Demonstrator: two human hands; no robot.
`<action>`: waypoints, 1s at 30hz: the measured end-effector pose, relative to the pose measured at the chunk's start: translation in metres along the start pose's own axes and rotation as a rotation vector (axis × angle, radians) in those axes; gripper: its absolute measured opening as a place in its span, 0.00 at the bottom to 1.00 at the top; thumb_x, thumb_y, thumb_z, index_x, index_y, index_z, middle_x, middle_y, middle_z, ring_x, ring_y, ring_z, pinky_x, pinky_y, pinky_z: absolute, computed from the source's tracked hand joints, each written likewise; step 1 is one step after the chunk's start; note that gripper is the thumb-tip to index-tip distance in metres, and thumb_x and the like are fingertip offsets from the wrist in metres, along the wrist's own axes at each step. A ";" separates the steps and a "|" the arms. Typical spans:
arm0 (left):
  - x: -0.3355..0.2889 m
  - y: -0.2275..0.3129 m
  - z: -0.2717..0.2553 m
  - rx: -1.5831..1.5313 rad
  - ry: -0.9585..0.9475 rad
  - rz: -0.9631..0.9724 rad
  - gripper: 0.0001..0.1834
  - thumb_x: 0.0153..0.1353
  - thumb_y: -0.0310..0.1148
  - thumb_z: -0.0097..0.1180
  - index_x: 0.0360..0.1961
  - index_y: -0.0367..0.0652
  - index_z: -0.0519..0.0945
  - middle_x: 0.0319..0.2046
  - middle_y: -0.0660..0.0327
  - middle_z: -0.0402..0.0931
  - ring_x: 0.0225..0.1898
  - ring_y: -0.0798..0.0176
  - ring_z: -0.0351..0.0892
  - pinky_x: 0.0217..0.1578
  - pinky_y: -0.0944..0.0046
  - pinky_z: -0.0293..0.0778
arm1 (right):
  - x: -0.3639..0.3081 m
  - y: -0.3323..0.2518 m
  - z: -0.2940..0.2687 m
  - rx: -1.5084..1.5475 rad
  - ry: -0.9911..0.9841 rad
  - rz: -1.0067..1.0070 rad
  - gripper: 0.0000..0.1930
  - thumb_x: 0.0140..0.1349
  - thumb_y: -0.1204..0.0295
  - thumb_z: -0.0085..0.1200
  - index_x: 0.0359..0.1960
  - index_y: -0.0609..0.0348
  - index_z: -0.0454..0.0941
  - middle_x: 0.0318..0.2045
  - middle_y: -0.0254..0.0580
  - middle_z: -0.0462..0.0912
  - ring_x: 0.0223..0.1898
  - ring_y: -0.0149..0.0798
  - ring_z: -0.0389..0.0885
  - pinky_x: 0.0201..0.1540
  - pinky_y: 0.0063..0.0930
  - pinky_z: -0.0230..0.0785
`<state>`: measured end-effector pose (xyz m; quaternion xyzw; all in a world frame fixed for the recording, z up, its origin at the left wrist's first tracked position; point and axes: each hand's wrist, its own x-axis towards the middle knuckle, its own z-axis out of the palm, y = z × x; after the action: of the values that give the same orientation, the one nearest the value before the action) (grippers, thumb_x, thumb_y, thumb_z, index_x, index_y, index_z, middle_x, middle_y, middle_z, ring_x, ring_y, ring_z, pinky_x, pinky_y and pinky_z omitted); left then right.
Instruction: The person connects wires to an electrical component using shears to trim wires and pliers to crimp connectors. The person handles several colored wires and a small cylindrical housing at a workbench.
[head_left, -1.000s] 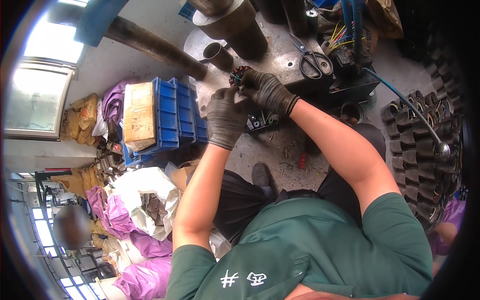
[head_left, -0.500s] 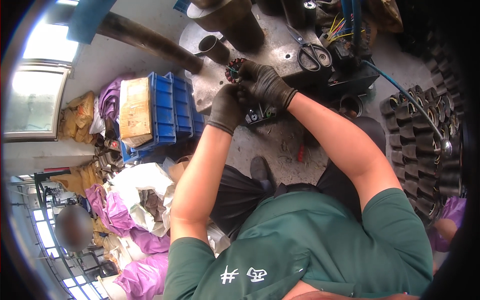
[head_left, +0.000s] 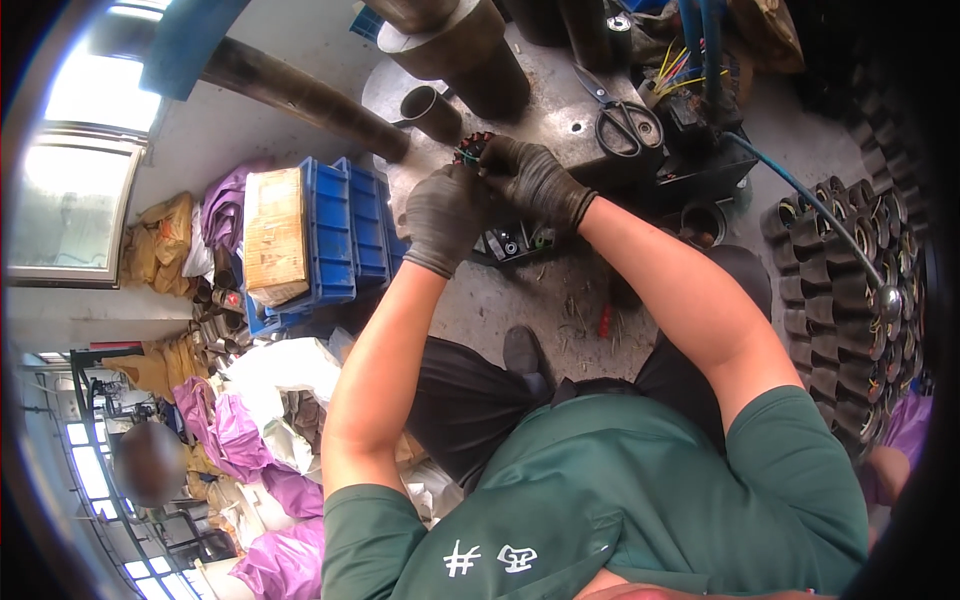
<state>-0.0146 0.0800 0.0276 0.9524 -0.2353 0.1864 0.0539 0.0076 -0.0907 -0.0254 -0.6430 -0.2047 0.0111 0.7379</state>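
A small ring-shaped motor stator [head_left: 469, 148], dark with reddish windings and a bit of green wire, shows at the front of the metal workbench [head_left: 560, 135]. My right hand [head_left: 538, 182], in a dark work glove, is closed on its right side. From the left, my gloved left hand [head_left: 444, 217] closes against its near side, and its fingertips are mostly hidden behind the glove. An open-ended metal cylinder [head_left: 433, 113] stands just beyond the stator. Black-handled scissors [head_left: 624, 130] lie on the bench to the right of my hands.
A thick metal press column [head_left: 482, 75] rises behind my hands. Blue crates [head_left: 335, 230] with a cardboard box [head_left: 275, 235] stand to the left. Stacked dark cylinders with wires [head_left: 835, 300] line the right. A shallow tray of small parts [head_left: 510, 245] sits below the bench edge.
My left hand has shifted slightly up and left, turning its back more into view and covering more of the stator. The right hand keeps nearly the same place. The view has tilted a little.
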 end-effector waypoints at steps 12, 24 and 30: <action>-0.029 -0.015 0.045 -0.692 0.300 -0.336 0.10 0.66 0.33 0.60 0.45 0.42 0.83 0.32 0.61 0.81 0.32 0.61 0.80 0.35 0.62 0.78 | 0.002 -0.012 0.005 0.007 0.002 -0.007 0.10 0.61 0.80 0.62 0.44 0.59 0.80 0.40 0.42 0.88 0.44 0.32 0.85 0.51 0.31 0.77; 0.001 -0.003 -0.003 -0.045 -0.096 0.005 0.12 0.62 0.43 0.63 0.38 0.47 0.82 0.30 0.54 0.82 0.31 0.44 0.83 0.32 0.48 0.77 | 0.000 -0.016 -0.008 -0.031 -0.033 0.059 0.13 0.61 0.81 0.61 0.48 0.59 0.80 0.40 0.39 0.88 0.44 0.30 0.83 0.52 0.30 0.78; 0.003 0.025 0.020 -1.816 -0.162 -1.249 0.06 0.67 0.34 0.55 0.34 0.44 0.79 0.23 0.66 0.76 0.20 0.66 0.72 0.22 0.65 0.70 | 0.000 -0.012 -0.004 -0.109 0.008 0.139 0.12 0.61 0.81 0.61 0.47 0.60 0.80 0.40 0.41 0.87 0.43 0.32 0.84 0.48 0.30 0.79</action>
<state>-0.0173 0.0529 0.0107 0.5192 0.2349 -0.1785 0.8021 0.0061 -0.0966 -0.0147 -0.6950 -0.1570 0.0486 0.6999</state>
